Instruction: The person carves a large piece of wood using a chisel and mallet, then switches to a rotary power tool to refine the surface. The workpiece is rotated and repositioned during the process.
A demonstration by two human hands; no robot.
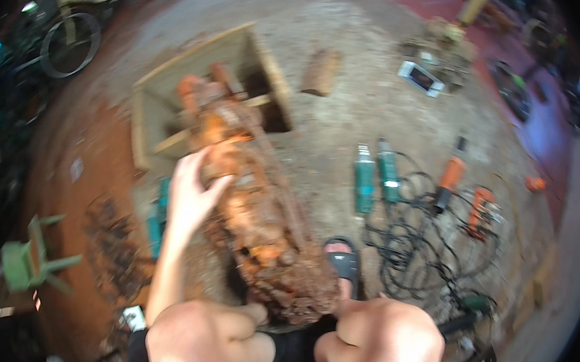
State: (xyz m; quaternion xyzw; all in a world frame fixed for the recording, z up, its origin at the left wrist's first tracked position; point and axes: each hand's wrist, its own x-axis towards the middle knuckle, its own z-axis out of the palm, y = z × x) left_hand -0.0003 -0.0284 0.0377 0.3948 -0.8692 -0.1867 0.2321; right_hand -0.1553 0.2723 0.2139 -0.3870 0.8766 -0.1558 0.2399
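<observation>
A long, rough, reddish-brown piece of wood (249,208), knobbly and looking partly carved, slants from between my knees up to the far left. Its far end rests over a wooden box frame (264,53) with a divider inside. My left hand (195,189) grips the left side of the wood at about mid-length, thumb on top and fingers apart from it. Motion blurs the wood's far end a little. My right hand does not show.
Green power tools (365,181), an orange tool (451,174) and tangled black cords (412,252) lie to the right. A wood block (322,72) and a white phone (420,79) lie farther off. Left are a green stool (35,256), dark wood chips (112,248) and a bicycle (71,41).
</observation>
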